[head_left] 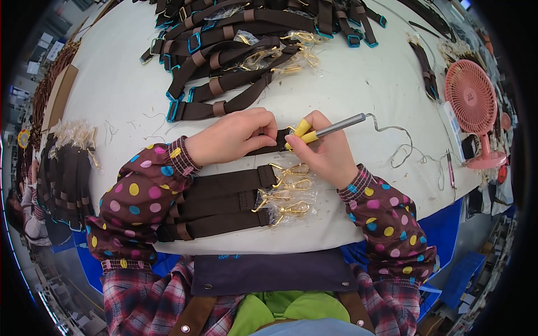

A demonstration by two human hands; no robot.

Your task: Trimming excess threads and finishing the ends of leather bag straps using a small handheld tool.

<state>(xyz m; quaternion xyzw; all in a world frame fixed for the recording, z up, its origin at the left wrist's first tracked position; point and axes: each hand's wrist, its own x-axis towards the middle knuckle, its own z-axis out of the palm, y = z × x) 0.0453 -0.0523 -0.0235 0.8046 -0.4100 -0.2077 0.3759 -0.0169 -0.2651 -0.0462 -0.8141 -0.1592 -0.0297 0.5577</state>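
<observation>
My left hand (232,134) is closed, its fingertips pinching a dark brown webbing strap (263,150) against the table. In my right hand (332,158) is a corded pen-like tool (343,124) with a silver barrel and a yellow grip. Its front end points at the strap's end beside my left fingertips; the tip itself is hidden. Another yellow piece shows by my right fingers. Just nearer to me lie several brown straps (218,199) side by side, their gold snap hooks (294,183) wrapped in clear plastic.
A large heap of brown straps (241,25) with blue-covered buckles fills the far side. More straps (64,179) hang over the left table edge near a cardboard box (59,98). A pink fan (473,101) stands at right, with a thin tool cord (412,147) nearby.
</observation>
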